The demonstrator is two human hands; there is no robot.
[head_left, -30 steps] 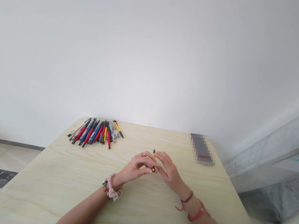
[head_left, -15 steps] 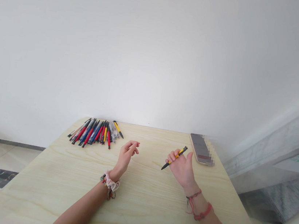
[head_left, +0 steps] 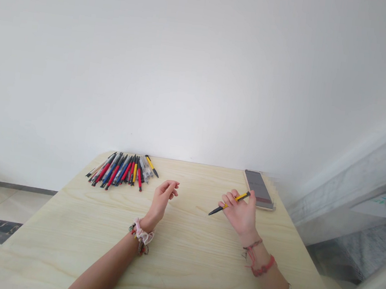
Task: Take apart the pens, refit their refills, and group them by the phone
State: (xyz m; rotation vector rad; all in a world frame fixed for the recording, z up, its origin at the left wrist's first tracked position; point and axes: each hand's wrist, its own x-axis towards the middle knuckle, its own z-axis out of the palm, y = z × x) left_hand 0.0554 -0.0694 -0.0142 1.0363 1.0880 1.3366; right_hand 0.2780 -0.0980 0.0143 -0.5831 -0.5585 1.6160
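A yellow pen with black ends [head_left: 242,196] lies across the fingers of my right hand [head_left: 242,215]. The curled fingers hold it, its black tip points down to the left, and my thumb now presses at its upper end. My left hand [head_left: 161,202] rests on the table left of centre, fingers loosely curled in with the thumb over them and nothing visible in them. Beyond it on the left lies a pile of pens [head_left: 118,172] in red, blue, clear and black. One yellow and black pen [head_left: 152,166] sits at the pile's right edge.
The light wooden table [head_left: 177,265] ends at a white wall [head_left: 203,70]. A phone [head_left: 258,188] lies flat at the back right, just beyond my right hand, partly blurred. To the right of the table are a rail and a marble-faced ledge.
My right hand has shifted slightly right, and the pen in it has turned flatter. The thumb, earlier stretched away, has come onto the pen's end. My left hand stays nearly still.
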